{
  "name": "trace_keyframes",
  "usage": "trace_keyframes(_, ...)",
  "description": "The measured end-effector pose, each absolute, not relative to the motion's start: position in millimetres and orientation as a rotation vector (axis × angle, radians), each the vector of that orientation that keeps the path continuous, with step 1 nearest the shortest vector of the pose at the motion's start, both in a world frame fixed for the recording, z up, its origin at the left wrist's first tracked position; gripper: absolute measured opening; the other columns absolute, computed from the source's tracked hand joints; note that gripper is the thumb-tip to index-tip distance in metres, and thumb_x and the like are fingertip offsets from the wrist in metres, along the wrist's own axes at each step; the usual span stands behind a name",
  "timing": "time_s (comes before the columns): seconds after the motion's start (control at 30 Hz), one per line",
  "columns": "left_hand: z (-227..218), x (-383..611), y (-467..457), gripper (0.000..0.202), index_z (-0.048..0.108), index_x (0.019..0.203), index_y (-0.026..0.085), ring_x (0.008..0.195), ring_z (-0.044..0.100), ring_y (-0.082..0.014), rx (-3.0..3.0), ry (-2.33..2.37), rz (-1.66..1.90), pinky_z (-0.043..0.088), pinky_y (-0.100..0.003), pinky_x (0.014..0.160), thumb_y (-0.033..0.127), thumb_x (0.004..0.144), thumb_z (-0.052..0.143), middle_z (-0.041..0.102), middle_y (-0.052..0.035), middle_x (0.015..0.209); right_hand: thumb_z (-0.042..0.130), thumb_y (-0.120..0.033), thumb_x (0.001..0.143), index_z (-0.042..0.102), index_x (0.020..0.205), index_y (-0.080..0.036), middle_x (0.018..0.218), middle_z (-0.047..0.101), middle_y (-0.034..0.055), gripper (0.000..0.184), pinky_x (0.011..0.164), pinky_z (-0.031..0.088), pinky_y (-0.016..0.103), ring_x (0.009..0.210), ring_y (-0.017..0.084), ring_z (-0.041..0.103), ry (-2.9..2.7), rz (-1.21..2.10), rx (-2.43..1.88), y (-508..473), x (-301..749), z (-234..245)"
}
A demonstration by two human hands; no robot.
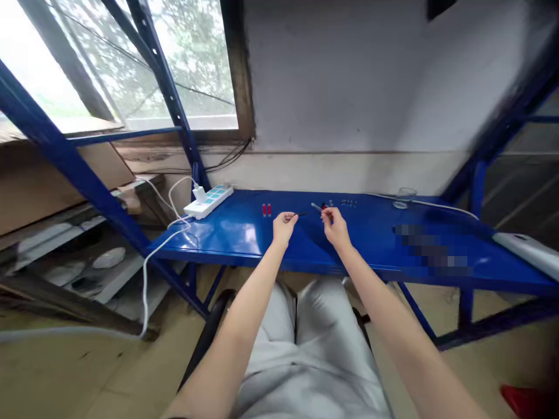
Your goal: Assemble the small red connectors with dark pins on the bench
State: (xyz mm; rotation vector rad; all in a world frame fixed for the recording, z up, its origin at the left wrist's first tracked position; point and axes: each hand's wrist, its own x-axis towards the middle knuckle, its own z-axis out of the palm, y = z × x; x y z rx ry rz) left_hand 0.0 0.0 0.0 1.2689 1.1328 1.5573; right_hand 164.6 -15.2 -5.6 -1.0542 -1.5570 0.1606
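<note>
Dark sliver [303,215] in left hand [285,225] (pale stick [316,206] in right hand [336,227])

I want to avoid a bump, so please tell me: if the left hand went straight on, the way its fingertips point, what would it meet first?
Probably the slim item in the right hand, across from the left hand, though depth is unclear here.
</note>
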Motion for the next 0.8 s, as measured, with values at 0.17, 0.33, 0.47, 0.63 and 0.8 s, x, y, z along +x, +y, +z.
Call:
trace_keyframes(0.17, 2.6, 0.3, -0.6, 0.010, 0.060, 0.075, 0.013, 0.061, 0.054, -0.0097, 1.235, 1.128, 1.540, 0.043, -0.025, 0.065, 0.018, 0.066, 0.063, 0.060, -0.0026, 0.068, 0.038, -0.036, 0.087, 0.045, 0.090, -0.020, 0.072, 0.054, 0.0019, 0.017, 0.065, 0.042, 0.026, 0.065, 0.013, 0.053, -1.572, 0.222, -1.069, -16.5, 164.1, -7.5)
trace_keyframes(0.33, 1.6, 0.6, -0.5, 0.009, 0.060, 0.075, 0.013, 0.059, 0.053, -0.0088, 1.221, 1.105, 1.539, 0.043, -0.024, 0.063, 0.016, 0.067, 0.063, 0.060, -0.0020, 0.067, 0.037, -0.037, 0.087, 0.045, 0.090, -0.021, 0.070, 0.055, 0.0012, 0.018, 0.061, 0.041, 0.025, 0.060, 0.012, 0.052, -1.623, 0.259, -1.083, -17.8, 163.3, -7.3)
trace_keyframes(0.47, -2.3, 0.1, 2.2, 0.011, 0.061, 0.076, 0.013, 0.061, 0.054, -0.0092, 1.216, 1.102, 1.557, 0.044, -0.024, 0.064, 0.017, 0.066, 0.063, 0.060, -0.0029, 0.070, 0.037, -0.038, 0.087, 0.045, 0.091, -0.021, 0.070, 0.055, 0.0012, 0.019, 0.060, 0.041, 0.025, 0.059, 0.012, 0.051, -1.636, 0.270, -1.084, -18.4, 163.1, -6.8)
trace_keyframes(0.63, -7.5, -0.8, 6.8, 0.013, 0.061, 0.078, 0.013, 0.065, 0.056, -0.0104, 1.221, 1.104, 1.576, 0.045, -0.025, 0.066, 0.019, 0.066, 0.063, 0.061, -0.0043, 0.073, 0.036, -0.039, 0.087, 0.046, 0.091, -0.021, 0.070, 0.056, 0.0019, 0.021, 0.060, 0.041, 0.026, 0.060, 0.013, 0.052, -1.653, 0.284, -1.089, -18.9, 163.0, -7.5)
trace_keyframes(0.8, -8.8, -1.4, 7.8, 0.012, 0.061, 0.078, 0.013, 0.066, 0.056, -0.0109, 1.233, 1.124, 1.588, 0.045, -0.025, 0.067, 0.018, 0.067, 0.063, 0.062, -0.0049, 0.074, 0.036, -0.038, 0.087, 0.045, 0.092, -0.021, 0.070, 0.056, 0.0018, 0.020, 0.061, 0.041, 0.026, 0.060, 0.013, 0.053, -1.664, 0.285, -1.091, -18.9, 163.4, -8.9)
